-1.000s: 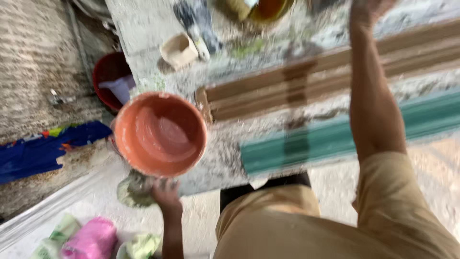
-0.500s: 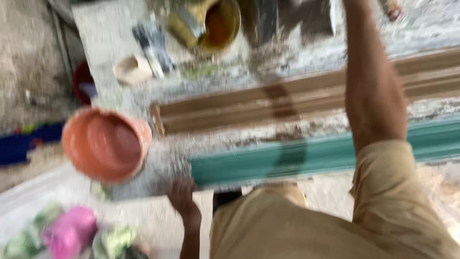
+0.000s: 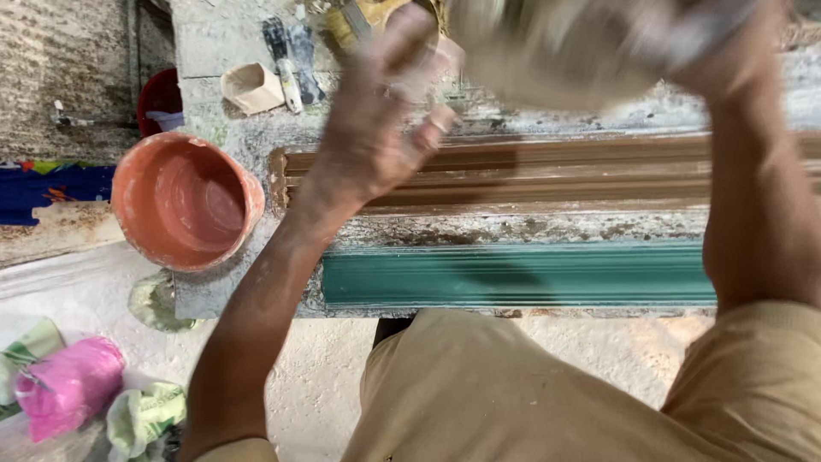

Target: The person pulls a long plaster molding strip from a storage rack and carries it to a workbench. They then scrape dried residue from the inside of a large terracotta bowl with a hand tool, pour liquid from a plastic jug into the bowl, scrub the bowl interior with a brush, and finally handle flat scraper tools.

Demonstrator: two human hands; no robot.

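Orange bucket (image 3: 186, 201) stands empty at the bench's (image 3: 256, 137) left edge; left hand (image 3: 376, 128), fingers loosely curled, meets the blurred pale mass (image 3: 556, 51) gripped aloft by the right hand (image 3: 710, 38) above brown moulding (image 3: 547, 171) and green moulding (image 3: 513, 274), neither visibly coated yet.

Left hand (image 3: 380, 128): formerly low beside the orange bucket (image 3: 186, 201), now raised over the brown moulding (image 3: 547, 171), fingers loosely curled. Right hand (image 3: 727, 34): formerly stretched to the bench's far edge, now lifted close to the camera, meeting a blurred pale mass (image 3: 564, 51) that was not seen before.
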